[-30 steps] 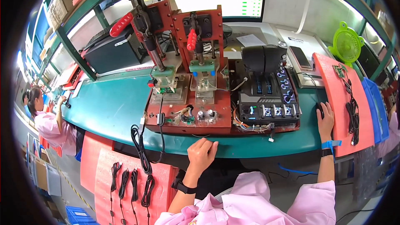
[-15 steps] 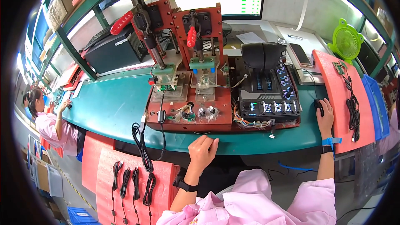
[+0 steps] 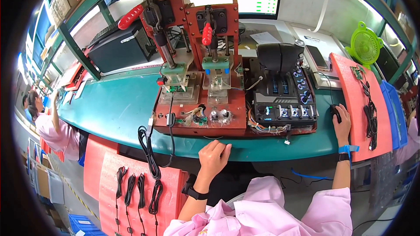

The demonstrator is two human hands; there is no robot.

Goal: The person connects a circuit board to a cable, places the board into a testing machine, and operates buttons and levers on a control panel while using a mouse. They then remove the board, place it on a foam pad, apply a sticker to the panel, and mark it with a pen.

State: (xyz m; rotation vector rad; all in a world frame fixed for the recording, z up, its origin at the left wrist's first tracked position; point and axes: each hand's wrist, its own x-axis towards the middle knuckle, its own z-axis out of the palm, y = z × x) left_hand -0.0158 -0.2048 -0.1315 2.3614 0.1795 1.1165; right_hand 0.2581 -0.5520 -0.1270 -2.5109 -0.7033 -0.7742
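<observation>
The person's right hand (image 3: pixel 342 123) arches over a smooth, rounded black mouse (image 3: pixel 335 113) on the right part of the glossy green desk (image 3: pixel 109 105), grasping it lightly. The left hand (image 3: pixel 215 155) is curled into a loose fist at the front edge. Beyond it stands a boxy red fixture (image 3: pixel 202 100) with metal rods; beside that, a black control panel (image 3: pixel 284 96) with round knobs. Right of the mouse, a pink foam sheet (image 3: pixel 385 135) bears a bundled black cable (image 3: pixel 371 120).
</observation>
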